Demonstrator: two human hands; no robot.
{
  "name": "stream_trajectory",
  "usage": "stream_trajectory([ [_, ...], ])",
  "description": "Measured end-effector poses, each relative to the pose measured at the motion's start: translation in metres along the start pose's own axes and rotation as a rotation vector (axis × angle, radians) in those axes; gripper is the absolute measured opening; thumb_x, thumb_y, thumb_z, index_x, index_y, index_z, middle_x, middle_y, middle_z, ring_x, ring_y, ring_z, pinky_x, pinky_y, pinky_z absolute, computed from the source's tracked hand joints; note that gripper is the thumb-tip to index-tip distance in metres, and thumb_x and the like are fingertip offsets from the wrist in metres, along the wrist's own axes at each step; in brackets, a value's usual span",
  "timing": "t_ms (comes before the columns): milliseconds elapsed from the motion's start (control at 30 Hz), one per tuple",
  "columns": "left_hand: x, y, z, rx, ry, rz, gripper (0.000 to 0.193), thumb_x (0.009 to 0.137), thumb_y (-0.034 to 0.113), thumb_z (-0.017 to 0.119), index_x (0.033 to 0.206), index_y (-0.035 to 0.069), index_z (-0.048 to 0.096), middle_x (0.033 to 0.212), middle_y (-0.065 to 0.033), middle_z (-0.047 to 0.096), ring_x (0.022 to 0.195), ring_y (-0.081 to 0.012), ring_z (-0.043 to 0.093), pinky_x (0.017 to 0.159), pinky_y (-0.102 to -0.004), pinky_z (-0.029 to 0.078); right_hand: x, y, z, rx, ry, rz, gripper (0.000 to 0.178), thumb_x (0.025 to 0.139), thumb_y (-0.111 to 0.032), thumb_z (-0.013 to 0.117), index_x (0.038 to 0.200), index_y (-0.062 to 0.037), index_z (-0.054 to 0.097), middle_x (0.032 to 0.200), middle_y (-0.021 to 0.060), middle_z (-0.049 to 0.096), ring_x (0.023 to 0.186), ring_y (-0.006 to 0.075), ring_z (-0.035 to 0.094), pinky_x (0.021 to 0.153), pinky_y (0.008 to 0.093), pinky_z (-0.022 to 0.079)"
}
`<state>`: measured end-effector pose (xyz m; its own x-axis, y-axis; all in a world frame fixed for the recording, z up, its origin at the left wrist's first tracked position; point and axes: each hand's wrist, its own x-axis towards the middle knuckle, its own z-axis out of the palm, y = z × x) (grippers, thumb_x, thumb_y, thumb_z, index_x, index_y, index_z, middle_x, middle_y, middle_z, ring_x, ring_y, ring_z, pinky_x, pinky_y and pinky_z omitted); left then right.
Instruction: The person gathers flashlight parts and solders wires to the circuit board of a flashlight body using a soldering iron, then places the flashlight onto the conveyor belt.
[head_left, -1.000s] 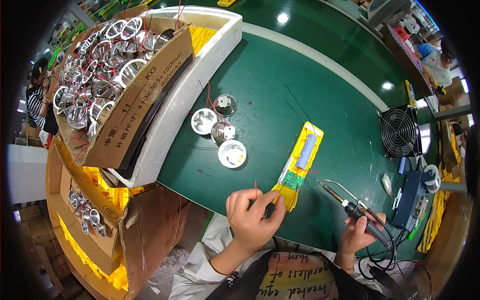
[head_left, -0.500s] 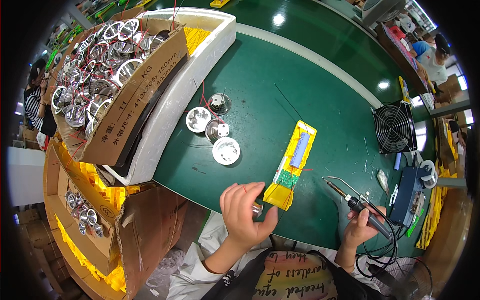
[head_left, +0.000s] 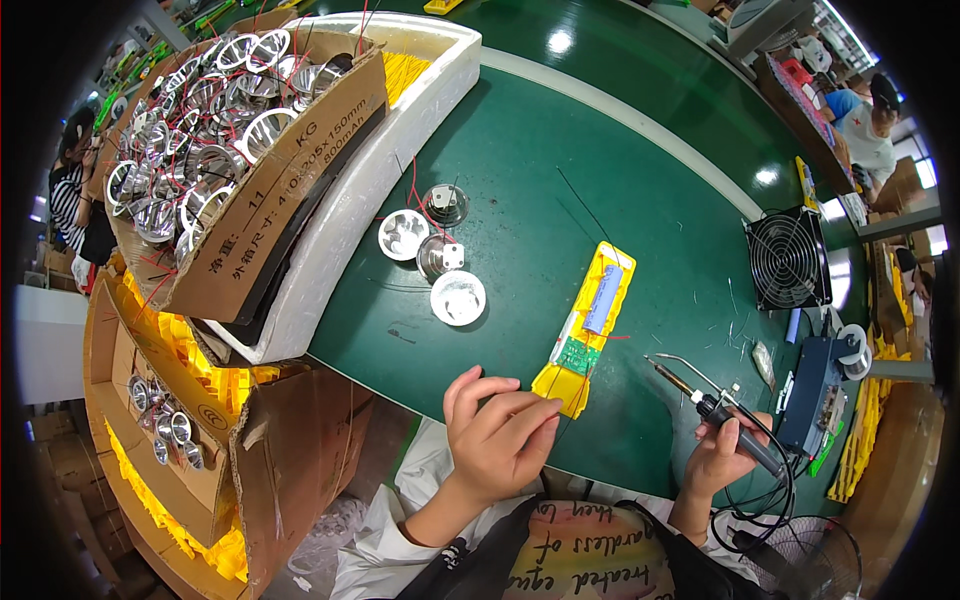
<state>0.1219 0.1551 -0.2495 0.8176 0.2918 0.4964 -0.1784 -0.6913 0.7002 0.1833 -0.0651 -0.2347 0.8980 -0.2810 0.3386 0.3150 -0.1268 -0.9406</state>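
Observation:
A yellow plastic housing (head_left: 566, 388) lies on the green bench, with a blue-violet cylindrical battery cell (head_left: 601, 300) and a small green circuit board (head_left: 577, 356) in it. Thin black wires and a short red wire stick out from it. Just by the housing's near end is my left hand (head_left: 500, 432), thumb and forefinger brought together; what they pinch is hidden. My right hand (head_left: 722, 455) grips a black-handled soldering iron (head_left: 716, 410) with a thin metal feed tube along it. Its tip points at the housing from the right, apart from it.
Several shiny reflector cups (head_left: 458, 298) with wires sit left of the housing. A carton (head_left: 290, 190) heaped with reflectors rests on a white foam box (head_left: 400, 140). Right stand a black fan (head_left: 787, 260), a blue soldering station (head_left: 813, 390) and a solder spool (head_left: 855, 350). Other people sit farther off.
My left thumb and forefinger have closed together beside the housing's near end. The shiny cup visible in that hand before is now hidden. The soldering iron stays where it was.

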Motion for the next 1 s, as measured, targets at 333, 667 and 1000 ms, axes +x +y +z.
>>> stream_trajectory([
  [333, 0.005, 0.010, 0.011, -0.004, 0.106, -0.110, 0.012, 0.060, 0.007, 0.069, 0.069, 0.009, 0.062, 0.061, 0.0008, 0.053, 0.064, -0.0168, 0.050, 0.078, -0.0373, 0.037, 0.000, -0.020, 0.016, 0.088, -0.128, -0.015, 0.036, 0.072, -0.027, 0.063, 0.081, -0.0013, 0.039, 0.067, 0.0106, 0.049, 0.043, 0.0130, 0.048, 0.037, 0.0203, 0.040],
  [667, 0.015, 0.012, 0.018, 0.013, 0.084, -0.174, 0.010, 0.059, 0.004, 0.065, 0.064, 0.009, 0.058, 0.060, 0.0001, 0.046, 0.056, -0.0169, 0.044, 0.061, -0.0304, 0.032, -0.008, -0.025, 0.034, 0.075, -0.298, 0.071, 0.028, 0.074, -0.016, 0.060, 0.082, -0.0010, 0.037, 0.066, 0.0122, 0.052, 0.046, 0.0136, 0.051, 0.044, 0.0218, 0.043],
  [1000, 0.017, 0.011, 0.019, 0.034, 0.070, -0.150, 0.013, 0.057, 0.003, 0.066, 0.064, 0.010, 0.058, 0.059, 0.0013, 0.046, 0.056, -0.0156, 0.043, 0.060, -0.0297, 0.030, -0.008, -0.025, 0.037, 0.017, -0.317, 0.113, 0.027, 0.075, -0.015, 0.059, 0.080, -0.0009, 0.037, 0.063, 0.0109, 0.051, 0.046, 0.0121, 0.051, 0.043, 0.0209, 0.043],
])
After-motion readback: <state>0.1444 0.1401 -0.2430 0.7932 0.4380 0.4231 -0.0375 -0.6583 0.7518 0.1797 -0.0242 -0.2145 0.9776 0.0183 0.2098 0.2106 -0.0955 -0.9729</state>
